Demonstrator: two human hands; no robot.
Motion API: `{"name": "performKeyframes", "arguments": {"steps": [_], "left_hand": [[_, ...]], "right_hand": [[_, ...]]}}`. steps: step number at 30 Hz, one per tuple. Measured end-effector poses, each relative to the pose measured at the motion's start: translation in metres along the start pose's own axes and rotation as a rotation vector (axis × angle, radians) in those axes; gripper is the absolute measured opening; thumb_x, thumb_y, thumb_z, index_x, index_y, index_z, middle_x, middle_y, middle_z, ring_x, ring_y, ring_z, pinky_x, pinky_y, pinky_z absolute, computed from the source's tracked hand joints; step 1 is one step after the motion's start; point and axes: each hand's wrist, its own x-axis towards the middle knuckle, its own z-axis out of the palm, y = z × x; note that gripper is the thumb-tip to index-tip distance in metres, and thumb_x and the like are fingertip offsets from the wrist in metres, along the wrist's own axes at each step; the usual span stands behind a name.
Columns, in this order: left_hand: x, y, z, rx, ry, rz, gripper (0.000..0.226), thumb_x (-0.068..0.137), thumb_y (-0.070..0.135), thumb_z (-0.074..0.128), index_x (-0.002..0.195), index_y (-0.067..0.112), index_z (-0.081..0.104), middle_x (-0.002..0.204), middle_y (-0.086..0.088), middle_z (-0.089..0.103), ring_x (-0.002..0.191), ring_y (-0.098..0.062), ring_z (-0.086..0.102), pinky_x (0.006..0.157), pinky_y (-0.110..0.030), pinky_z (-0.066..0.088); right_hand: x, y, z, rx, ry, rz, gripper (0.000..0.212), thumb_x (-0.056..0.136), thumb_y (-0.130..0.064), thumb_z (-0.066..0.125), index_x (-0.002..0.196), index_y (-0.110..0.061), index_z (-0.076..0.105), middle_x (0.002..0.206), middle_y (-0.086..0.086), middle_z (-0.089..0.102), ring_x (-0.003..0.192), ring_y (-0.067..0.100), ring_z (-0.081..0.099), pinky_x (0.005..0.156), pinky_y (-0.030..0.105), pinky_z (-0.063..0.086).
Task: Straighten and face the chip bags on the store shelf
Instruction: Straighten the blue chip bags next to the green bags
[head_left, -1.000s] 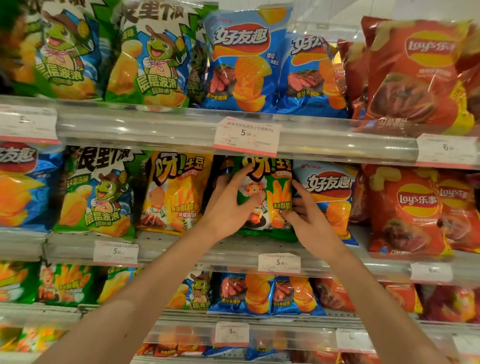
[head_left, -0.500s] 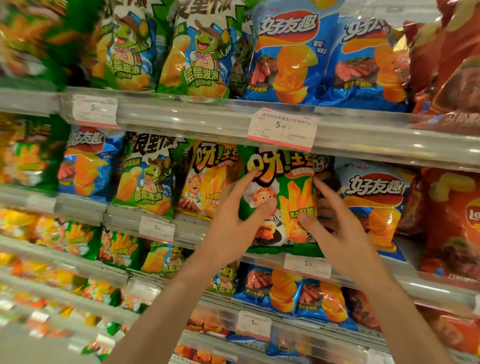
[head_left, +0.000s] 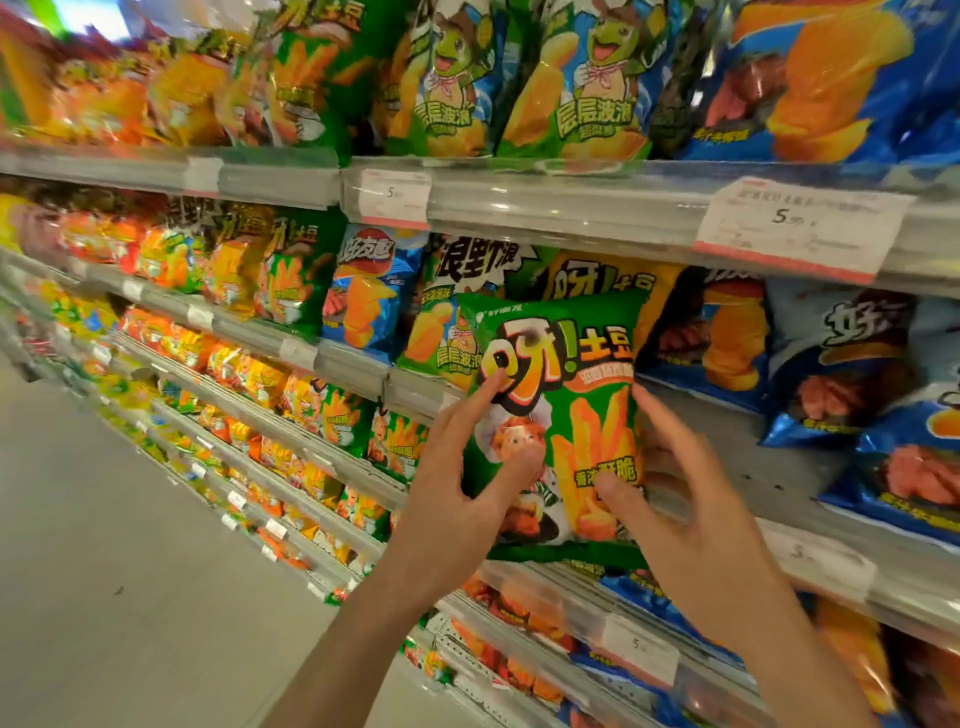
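1. A green fries-snack bag (head_left: 563, 415) is held upright and face-out, in front of the middle shelf's front edge, off the shelf.
2. The left hand (head_left: 462, 499) holds its left side, index finger and thumb pressed on the front.
3. The right hand (head_left: 675, 499) holds its right edge, thumb on the front and fingers spread behind.
4. Behind it, the grey metal shelf (head_left: 727, 447) shows a bare patch, with a yellow bag (head_left: 597, 278) at the back.
5. To the right stand three blue chip bags (head_left: 841, 364); to the left one green wave-chip bag (head_left: 447, 332), then one blue.
6. Two white price tags (head_left: 795, 226) sit on the rail above.
7. Shelves run far left down the aisle, over a pale grey floor (head_left: 104, 545).
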Motion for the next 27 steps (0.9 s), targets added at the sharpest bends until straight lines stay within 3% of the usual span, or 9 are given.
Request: {"name": "performKeyframes", "arguments": {"steps": [3,7,10,15,18,21,24,27], "left_hand": [[0.005,-0.017,-0.028,0.01,0.042,-0.015,0.061,0.085,0.063,0.06,0.14,0.068,0.034,0.136,0.047,0.038,0.139,0.004,0.039,0.115,-0.047,0.041],[0.02,-0.043,-0.067,0.0,0.082,-0.027,0.062,0.084,0.069,0.059,0.139,0.07,0.032,0.148,0.04,0.032,0.146,0.003,0.028,0.12,-0.049,0.034],[0.037,-0.065,-0.105,-0.024,0.077,-0.01,0.061,0.087,0.061,0.06,0.14,0.069,0.032,0.139,0.05,0.032,0.14,0.013,0.03,0.119,-0.044,0.036],[0.083,-0.116,-0.191,-0.043,0.034,0.046,0.061,0.09,0.057,0.062,0.142,0.067,0.032,0.148,0.041,0.033,0.143,0.012,0.027,0.12,-0.045,0.033],[0.118,-0.147,-0.248,-0.035,-0.037,0.079,0.062,0.09,0.052,0.063,0.144,0.063,0.034,0.139,0.051,0.033,0.134,0.024,0.028,0.113,-0.028,0.034],[0.149,-0.168,-0.295,-0.012,-0.093,0.131,0.062,0.09,0.051,0.061,0.145,0.061,0.033,0.132,0.059,0.031,0.129,0.032,0.025,0.099,-0.01,0.031],[0.176,-0.182,-0.326,-0.002,-0.143,0.161,0.063,0.092,0.048,0.061,0.148,0.053,0.034,0.134,0.056,0.033,0.129,0.031,0.027,0.099,-0.007,0.03],[0.195,-0.195,-0.344,-0.009,-0.166,0.178,0.063,0.093,0.045,0.062,0.15,0.048,0.036,0.14,0.046,0.036,0.131,0.027,0.029,0.101,-0.009,0.03]], "right_hand": [[0.014,-0.008,0.031,-0.014,-0.044,0.001,0.071,0.083,-0.056,0.061,0.145,-0.062,0.025,0.143,-0.029,0.039,0.129,-0.009,0.041,0.108,0.045,0.044],[0.036,-0.02,0.075,-0.064,-0.076,0.0,0.071,0.086,-0.056,0.06,0.145,-0.065,0.021,0.155,-0.029,0.026,0.14,-0.008,0.028,0.116,0.046,0.035],[0.056,-0.029,0.116,-0.097,-0.072,0.002,0.069,0.086,-0.06,0.058,0.142,-0.069,0.019,0.156,-0.025,0.028,0.146,0.007,0.029,0.114,0.054,0.036],[0.099,-0.055,0.205,-0.11,-0.03,-0.024,0.07,0.084,-0.064,0.057,0.144,-0.066,0.019,0.153,-0.03,0.03,0.146,0.007,0.028,0.113,0.052,0.038],[0.127,-0.07,0.262,-0.106,0.009,-0.002,0.07,0.087,-0.059,0.06,0.146,-0.062,0.02,0.147,-0.023,0.039,0.136,0.003,0.041,0.109,0.046,0.044],[0.147,-0.085,0.311,-0.084,0.041,0.046,0.071,0.088,-0.055,0.06,0.147,-0.059,0.02,0.141,-0.03,0.038,0.13,-0.01,0.04,0.109,0.035,0.043],[0.167,-0.094,0.346,-0.085,0.087,0.084,0.071,0.086,-0.054,0.059,0.145,-0.06,0.021,0.138,-0.035,0.035,0.128,-0.009,0.04,0.108,0.028,0.042],[0.181,-0.098,0.368,-0.104,0.11,0.107,0.072,0.088,-0.051,0.062,0.145,-0.062,0.019,0.139,-0.03,0.037,0.13,-0.006,0.038,0.109,0.032,0.042]]}}
